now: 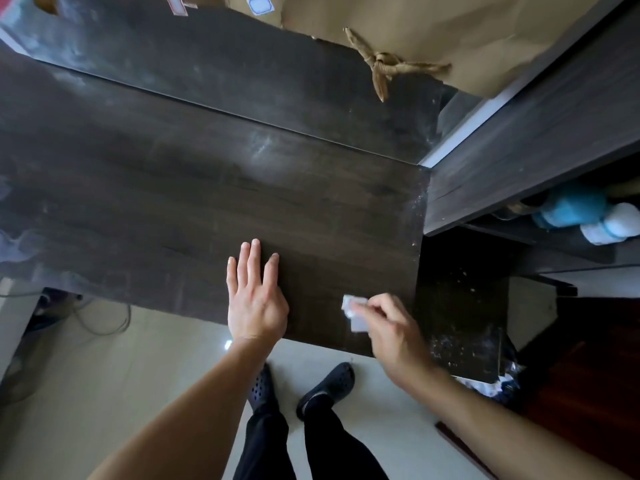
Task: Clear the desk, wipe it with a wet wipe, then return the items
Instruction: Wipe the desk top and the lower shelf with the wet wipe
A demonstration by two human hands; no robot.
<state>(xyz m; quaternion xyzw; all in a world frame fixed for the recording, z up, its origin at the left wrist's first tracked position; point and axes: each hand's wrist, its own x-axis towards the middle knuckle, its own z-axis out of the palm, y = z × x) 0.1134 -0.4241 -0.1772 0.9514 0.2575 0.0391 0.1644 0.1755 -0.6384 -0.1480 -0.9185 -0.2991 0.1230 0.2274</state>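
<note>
Dark wood-grain desk [207,174], left hand [256,303] flat with fingers straight, right hand [388,323] pinching crumpled white wet wipe [355,311] at near right corner

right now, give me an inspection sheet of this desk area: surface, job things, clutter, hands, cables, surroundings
surface: dark wood desk, dusty smears at the far and left parts
job's things: white wet wipe on the desk near its front right corner
clutter: brown paper bag with a twine handle at the far right
grippers: left hand flat on the desk, fingers straight; right hand pinches the wet wipe
cables: cable looped on the floor below the desk's left side
surroundings: dark shelf unit on the right holding blue and white items, too blurred to name; pale floor
</note>
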